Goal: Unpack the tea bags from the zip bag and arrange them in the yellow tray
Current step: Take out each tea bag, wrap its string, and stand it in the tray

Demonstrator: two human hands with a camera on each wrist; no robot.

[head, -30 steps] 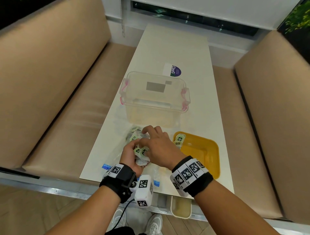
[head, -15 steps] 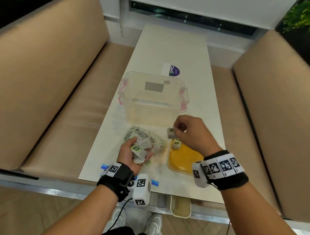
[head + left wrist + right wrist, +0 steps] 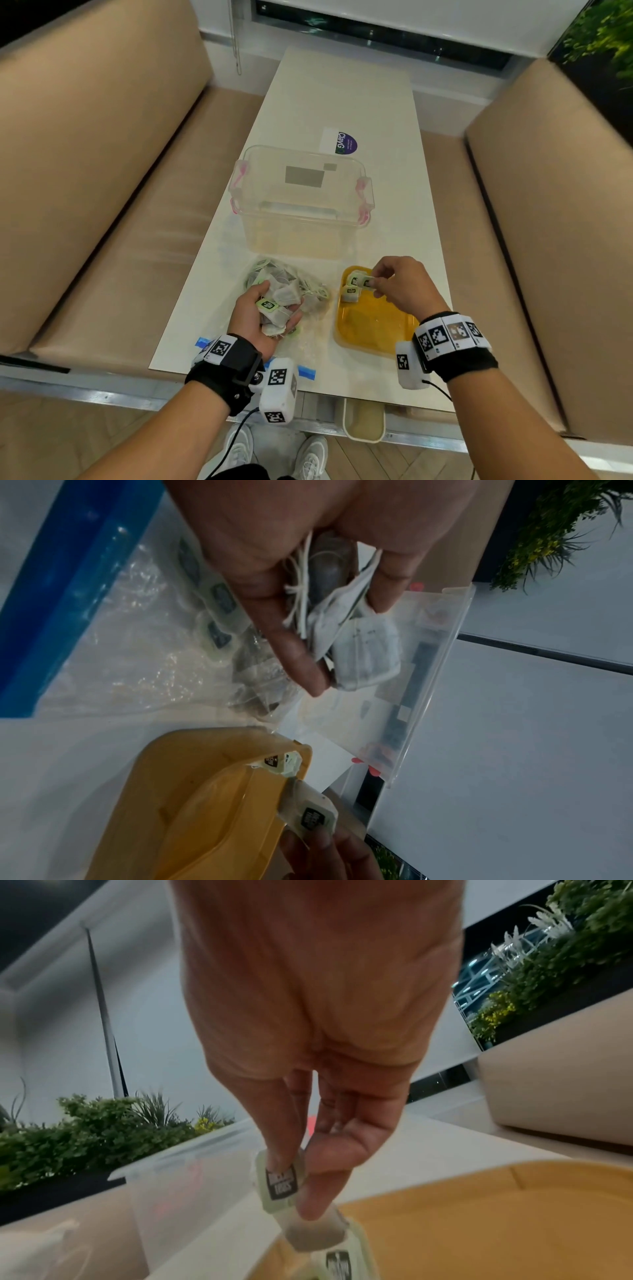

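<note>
The right hand (image 3: 404,286) pinched one tea bag (image 3: 365,282) over the yellow tray's (image 3: 375,342) far corner — placing it beside others; the left hand (image 3: 260,317) clutched a bunch (image 3: 279,301), likely as ready supply.

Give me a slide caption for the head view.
Right hand places tea bag in yellow tray; left hand grips more.

- 2 hands: left hand (image 3: 257,314), right hand (image 3: 404,285).
- 1 yellow tray (image 3: 376,329).
- 1 zip bag (image 3: 308,329).
- 1 clear box (image 3: 301,202).
- 2 tea bags lying in tray (image 3: 351,294), plus 1 tea bag (image 3: 365,283) pinched in right hand.
- Loose tea bag pile (image 3: 287,291) by left hand: too many, too jumbled to count.
- 2 shoes (image 3: 274,455).
- 2 wrist bands (image 3: 452,346).
</note>
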